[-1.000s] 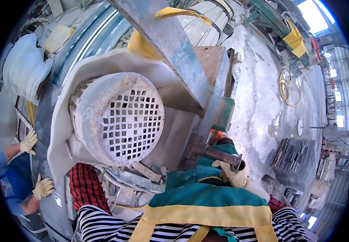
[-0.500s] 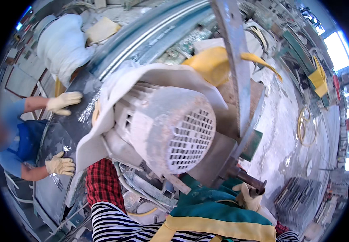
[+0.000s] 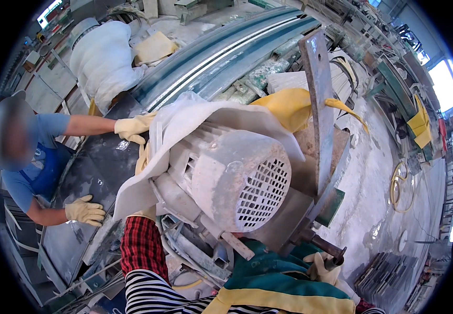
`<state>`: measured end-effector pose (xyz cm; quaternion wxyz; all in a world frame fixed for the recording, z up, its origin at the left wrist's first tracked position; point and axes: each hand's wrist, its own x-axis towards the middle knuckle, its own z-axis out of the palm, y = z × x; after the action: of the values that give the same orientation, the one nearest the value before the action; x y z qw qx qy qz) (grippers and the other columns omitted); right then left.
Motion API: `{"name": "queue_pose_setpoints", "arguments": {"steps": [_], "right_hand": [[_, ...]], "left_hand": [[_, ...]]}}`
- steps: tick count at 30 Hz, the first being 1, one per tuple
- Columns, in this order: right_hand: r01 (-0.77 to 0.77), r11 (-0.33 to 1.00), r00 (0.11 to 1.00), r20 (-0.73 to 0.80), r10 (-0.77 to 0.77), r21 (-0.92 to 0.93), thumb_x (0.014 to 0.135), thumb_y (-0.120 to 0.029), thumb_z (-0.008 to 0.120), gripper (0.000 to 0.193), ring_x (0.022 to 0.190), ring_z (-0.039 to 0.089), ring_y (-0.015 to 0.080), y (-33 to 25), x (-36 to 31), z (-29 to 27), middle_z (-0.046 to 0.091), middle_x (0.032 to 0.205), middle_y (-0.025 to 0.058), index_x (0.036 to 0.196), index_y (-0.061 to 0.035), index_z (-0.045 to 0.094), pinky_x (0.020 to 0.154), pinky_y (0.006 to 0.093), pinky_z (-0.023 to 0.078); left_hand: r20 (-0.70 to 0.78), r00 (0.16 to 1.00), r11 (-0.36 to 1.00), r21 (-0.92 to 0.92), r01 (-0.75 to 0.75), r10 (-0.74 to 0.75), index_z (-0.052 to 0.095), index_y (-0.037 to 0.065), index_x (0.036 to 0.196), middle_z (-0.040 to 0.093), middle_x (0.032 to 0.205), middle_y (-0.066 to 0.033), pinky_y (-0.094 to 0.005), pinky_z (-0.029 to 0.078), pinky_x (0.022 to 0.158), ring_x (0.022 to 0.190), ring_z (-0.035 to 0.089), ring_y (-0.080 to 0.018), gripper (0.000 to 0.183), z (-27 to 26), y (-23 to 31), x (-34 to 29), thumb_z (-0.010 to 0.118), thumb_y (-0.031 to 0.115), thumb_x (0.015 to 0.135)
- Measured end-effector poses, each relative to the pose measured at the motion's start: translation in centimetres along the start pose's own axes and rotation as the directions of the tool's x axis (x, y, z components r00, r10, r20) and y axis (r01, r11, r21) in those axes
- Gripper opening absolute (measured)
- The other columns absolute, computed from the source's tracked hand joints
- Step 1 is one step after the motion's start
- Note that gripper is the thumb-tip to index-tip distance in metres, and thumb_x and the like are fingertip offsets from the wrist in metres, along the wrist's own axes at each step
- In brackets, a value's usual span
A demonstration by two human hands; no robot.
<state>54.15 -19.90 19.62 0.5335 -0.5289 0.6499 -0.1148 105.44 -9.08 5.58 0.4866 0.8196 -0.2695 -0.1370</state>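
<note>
A dusty white electric motor (image 3: 221, 178) with a grille end fills the middle, under a curved white plastic guard (image 3: 127, 196). My left forearm in a red checked sleeve passes beneath this guard, which covers most of my left hand (image 3: 142, 158); only bits of its pale glove show, beside a dark polished stone slab (image 3: 103, 165). My right hand (image 3: 319, 269), in a pale glove, has its fingers curled at the end of a metal handle (image 3: 318, 242), right of the motor. The handle partly hides the grip.
At the left a co-worker's upper gloved hand (image 3: 132, 128) reaches the guard's edge; the lower gloved hand (image 3: 85, 210) lies flat on the slab. An upright metal bar (image 3: 318, 104) and a yellow cloth (image 3: 289, 107) stand beyond the motor. Stacked slabs (image 3: 386, 282) sit at lower right.
The co-worker's upper hand has moved right to the guard's edge, and the co-worker leans further in. My view has shifted, so the motor sits slightly lower and further right. My right hand stays at the handle.
</note>
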Motion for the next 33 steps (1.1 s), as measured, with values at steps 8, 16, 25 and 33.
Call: {"name": "queue_pose_setpoints", "arguments": {"steps": [8,16,25,33], "right_hand": [[-0.038,0.998,0.997,0.068,0.035,0.044,0.093,-0.027,0.067,0.022,0.049,0.051,0.0093,-0.3,-0.4,-0.4,0.062,0.063,0.0028,0.097,-0.0064,0.076,0.047,0.0255,0.039],[-0.137,0.990,0.979,0.155,0.131,0.027,0.092,-0.034,0.073,0.029,0.053,0.055,0.0097,-0.6,0.1,-0.8,0.068,0.076,0.0023,0.103,-0.0067,0.073,0.049,0.0255,0.044],[0.097,0.993,0.980,0.182,-0.082,-0.074,0.104,-0.025,0.052,0.036,0.047,0.055,0.0140,-0.8,0.6,-0.4,0.055,0.050,0.0042,0.094,0.0054,0.070,0.050,0.0261,0.046],[-0.009,0.998,0.979,0.203,0.022,-0.066,0.095,-0.027,0.066,0.025,0.053,0.058,0.0121,-0.8,0.4,-1.4,0.070,0.076,0.0046,0.102,-0.0040,0.073,0.053,0.0273,0.049]], "left_hand": [[-0.028,1.000,1.000,0.009,-0.011,0.012,0.063,-0.003,0.115,0.065,0.115,-0.0172,-0.0392,0.046,0.097,0.104,0.062,-0.0311,0.040,0.0,-0.8,-1.5,0.042,0.029,0.103],[-0.024,1.000,1.000,0.003,-0.016,0.016,0.063,-0.003,0.115,0.065,0.116,-0.0172,-0.0393,0.046,0.097,0.104,0.062,-0.0307,0.040,0.4,-2.4,-2.7,0.042,0.029,0.103],[-0.025,0.997,0.997,-0.019,-0.075,0.074,0.062,-0.003,0.116,0.065,0.116,-0.0172,-0.0394,0.046,0.097,0.104,0.062,-0.0303,0.039,-1.2,-2.1,-1.8,0.043,0.028,0.103],[-0.013,0.996,0.996,-0.004,-0.086,0.086,0.062,-0.004,0.116,0.064,0.117,-0.0171,-0.0395,0.046,0.097,0.104,0.062,-0.0299,0.039,-0.2,-2.2,-1.5,0.043,0.028,0.103]]}}
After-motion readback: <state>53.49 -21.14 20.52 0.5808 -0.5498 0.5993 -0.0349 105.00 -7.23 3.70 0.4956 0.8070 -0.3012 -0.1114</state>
